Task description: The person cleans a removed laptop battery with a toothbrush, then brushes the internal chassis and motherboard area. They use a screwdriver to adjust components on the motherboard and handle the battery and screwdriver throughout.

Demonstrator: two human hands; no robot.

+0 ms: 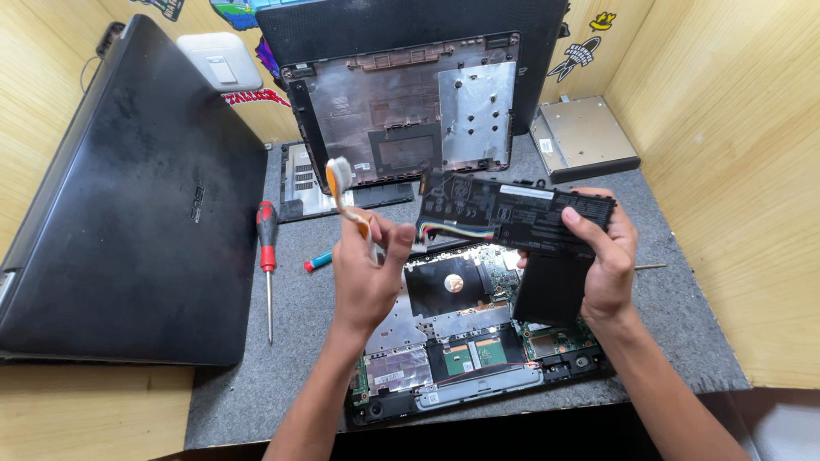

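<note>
Left hand: your left hand point(366, 271) is raised over the opened laptop point(470, 341), fingers point(395, 248) closed around the handle of a small brush point(343, 189) with an orange-and-white grip, bristle head pointing up.
Right hand: your right hand point(605, 256) has its fingers clamped on the right end of the black battery pack point(512, 213), thumb on top.
Battery pack: lifted clear above the laptop, roughly level, its coloured wire bundle point(453, 230) trailing from the left end toward your left hand.
Opened laptop: lies on the grey mat point(256, 384) on the counter, boards exposed.
Around it: bottom cover point(401, 111) propped behind, red screwdriver point(267, 256) to the left, closed black laptop point(128, 205) far left, optical drive point(583, 137) at right.
</note>
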